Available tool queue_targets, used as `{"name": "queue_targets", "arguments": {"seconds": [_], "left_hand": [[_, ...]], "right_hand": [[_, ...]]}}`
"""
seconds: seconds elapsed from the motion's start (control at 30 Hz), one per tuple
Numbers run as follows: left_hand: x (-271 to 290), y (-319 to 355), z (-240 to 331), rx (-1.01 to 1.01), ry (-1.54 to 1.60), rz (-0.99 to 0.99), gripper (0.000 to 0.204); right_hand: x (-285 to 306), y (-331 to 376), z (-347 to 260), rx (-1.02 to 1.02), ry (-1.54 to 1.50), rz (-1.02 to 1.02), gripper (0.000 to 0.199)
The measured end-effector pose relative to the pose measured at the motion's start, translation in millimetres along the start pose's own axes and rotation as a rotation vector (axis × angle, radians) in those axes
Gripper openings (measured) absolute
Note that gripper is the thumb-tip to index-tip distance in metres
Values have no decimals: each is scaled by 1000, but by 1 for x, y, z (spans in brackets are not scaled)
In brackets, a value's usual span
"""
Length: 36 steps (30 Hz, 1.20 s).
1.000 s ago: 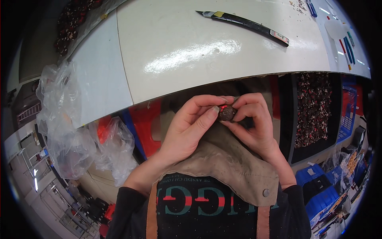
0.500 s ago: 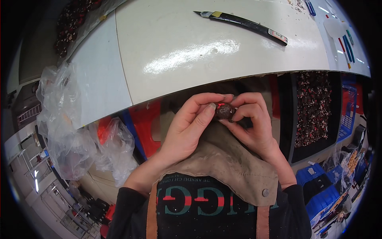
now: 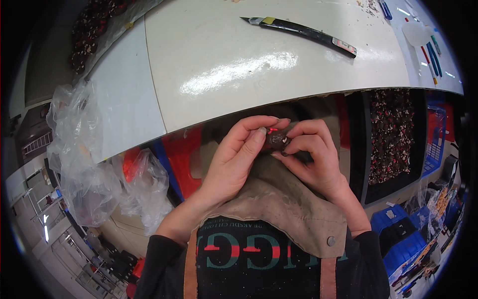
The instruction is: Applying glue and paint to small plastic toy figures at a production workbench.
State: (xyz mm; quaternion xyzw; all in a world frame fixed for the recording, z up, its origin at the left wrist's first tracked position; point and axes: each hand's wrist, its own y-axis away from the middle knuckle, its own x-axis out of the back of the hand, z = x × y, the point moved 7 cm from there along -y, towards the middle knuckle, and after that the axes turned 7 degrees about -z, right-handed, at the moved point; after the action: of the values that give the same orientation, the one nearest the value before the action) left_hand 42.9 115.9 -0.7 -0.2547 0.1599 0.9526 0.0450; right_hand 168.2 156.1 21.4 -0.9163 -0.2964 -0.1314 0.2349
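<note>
Just past the table's near edge, above my apron (image 3: pixel 279 199), I hold a small rounded dark brown piece (image 3: pixel 277 141) with red and pale details. It looks like a little moulded figure, but its exact kind is unclear. My left hand (image 3: pixel 236 154) is closed around its left side, thumb on top and fingers behind. On the other side my right hand (image 3: pixel 316 154) is closed in a pinch at the piece's right and lower edge, where a small dark bit shows between thumb and finger. The fingers hide part of the piece.
A black-handled craft knife (image 3: pixel 308 36) lies on the white table (image 3: pixel 214 45). At right, a black tray (image 3: pixel 388 189) holds many similar dark pieces; more lie in a heap (image 3: pixel 89 35) at far left. Clear plastic bags (image 3: pixel 79 154) hang at left. Pens (image 3: pixel 433 62) lie at far right.
The piece has turned and shifted slightly left in my fingers. My right fingers have moved to its lower right edge, and a small dark bit now shows there.
</note>
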Motion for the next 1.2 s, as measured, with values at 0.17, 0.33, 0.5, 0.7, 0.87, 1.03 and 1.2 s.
{"name": "queue_targets", "arguments": {"seconds": [0.17, 0.33, 0.5, 0.7, 0.87, 1.03, 1.2], "left_hand": [[-15, 44, 118, 70, -109, -57, 29], [-43, 77, 248, -29, -148, -128, 31], [-43, 65, 350, -157, -386, -59, 27], [-23, 17, 456, -371, -779, -31, 24], [49, -89, 527, -501, -899, 201, 22], [122, -150, 625, -680, -1832, 724, 35], [191, -204, 683, -427, -1775, 1133, 62]], "right_hand": [[30, -49, -93, -156, 61, 76, 32], [135, -43, -137, -417, 213, 236, 25], [227, 24, -124, -713, 641, 175, 27], [257, 49, -126, -1053, 751, 51, 30], [238, -36, -147, -1001, 307, 26, 26], [199, -166, -168, -815, -39, -305, 25], [203, -268, -199, -588, -17, -163, 15]]}}
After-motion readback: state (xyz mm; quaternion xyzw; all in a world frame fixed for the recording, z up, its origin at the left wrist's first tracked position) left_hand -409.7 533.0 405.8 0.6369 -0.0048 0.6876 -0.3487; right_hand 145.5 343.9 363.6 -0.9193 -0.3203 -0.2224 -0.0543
